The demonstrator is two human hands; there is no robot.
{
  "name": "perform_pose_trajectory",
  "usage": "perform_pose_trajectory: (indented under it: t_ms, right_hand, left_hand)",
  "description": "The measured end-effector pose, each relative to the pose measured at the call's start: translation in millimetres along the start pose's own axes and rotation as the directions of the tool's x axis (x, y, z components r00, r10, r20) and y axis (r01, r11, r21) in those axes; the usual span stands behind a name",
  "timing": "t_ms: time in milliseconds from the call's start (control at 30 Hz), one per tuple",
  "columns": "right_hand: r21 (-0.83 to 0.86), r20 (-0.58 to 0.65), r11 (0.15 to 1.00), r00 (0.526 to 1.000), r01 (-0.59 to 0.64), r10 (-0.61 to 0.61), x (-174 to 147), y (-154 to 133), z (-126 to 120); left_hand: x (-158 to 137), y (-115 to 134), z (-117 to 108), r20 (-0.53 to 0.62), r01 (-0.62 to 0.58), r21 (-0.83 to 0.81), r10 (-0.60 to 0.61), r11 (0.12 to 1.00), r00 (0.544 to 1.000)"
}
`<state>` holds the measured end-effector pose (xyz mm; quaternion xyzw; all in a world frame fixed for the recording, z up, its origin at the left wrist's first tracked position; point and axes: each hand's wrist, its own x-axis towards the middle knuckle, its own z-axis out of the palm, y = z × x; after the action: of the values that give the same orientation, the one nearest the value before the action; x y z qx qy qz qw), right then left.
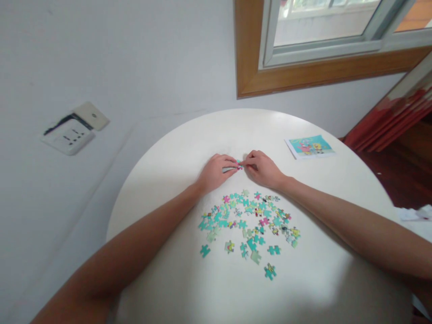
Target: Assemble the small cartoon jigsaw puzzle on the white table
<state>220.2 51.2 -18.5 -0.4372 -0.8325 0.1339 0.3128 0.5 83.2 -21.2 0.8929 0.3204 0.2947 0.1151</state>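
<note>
Head view, with the white table (162, 279) as our dial and 12 at its far edge: nearest us, toward 6 o'clock, lies 1 stray puzzle piece (270, 272), mostly teal, apart from the rest. Beyond it, around the dial's centre, the loose pieces (243, 223) spread in teal, pale green, pink and yellow, some touching or overlapping. Past them, toward 12, our left hand (218, 171) pinches a small puzzle section (240, 167) at its 9 o'clock edge, thumb and fingertips drawn narrow. Our right hand (263, 168) meets it from 3 o'clock with bunched fingers; whether they grip or only press, we cannot tell, nor how many pieces make it up. We judge the pieces light, thin and fairly stiff, with knobs that could bend or fray, so we would hold them by the flat outer edges, clear of the tabs, and support the section on the table. Farther, toward 1 o'clock, lies a picture card (312, 146); beyond the rim, a socket (69, 136) sits at 10 and a window (320, 27) at 1.
</note>
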Motion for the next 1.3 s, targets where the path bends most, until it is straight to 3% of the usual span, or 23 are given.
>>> perform_pose_trajectory:
  t_ms: [833,967,1133,1300]
  right_hand:
    - [-0.001,0.006,1.000,1.000,-0.006,0.006,0.4,-1.6,0.5]
    - [0.070,-0.023,0.996,0.998,-0.053,0.054,3.3,3.9,3.0]
    - [0.170,-0.012,0.980,0.994,-0.104,0.108,8.3,-14.8,-29.3]
    - [0.123,0.258,0.992,0.966,-0.040,0.007,-26.5,-68.0,-67.2]
  left_hand:
    - [-0.9,-0.4,-1.1,0.040,-0.064,0.043,0.062,0.997,0.997]
    - [-0.7,-2.1,-1.2,0.048,-0.075,0.050,0.073,0.996,0.996]
    - [0.5,-1.8,-2.8,0.057,-0.079,0.016,0.078,0.997,0.995]
    - [0.7,0.4,-3.8,0.068,-0.073,0.004,0.072,0.997,0.995]
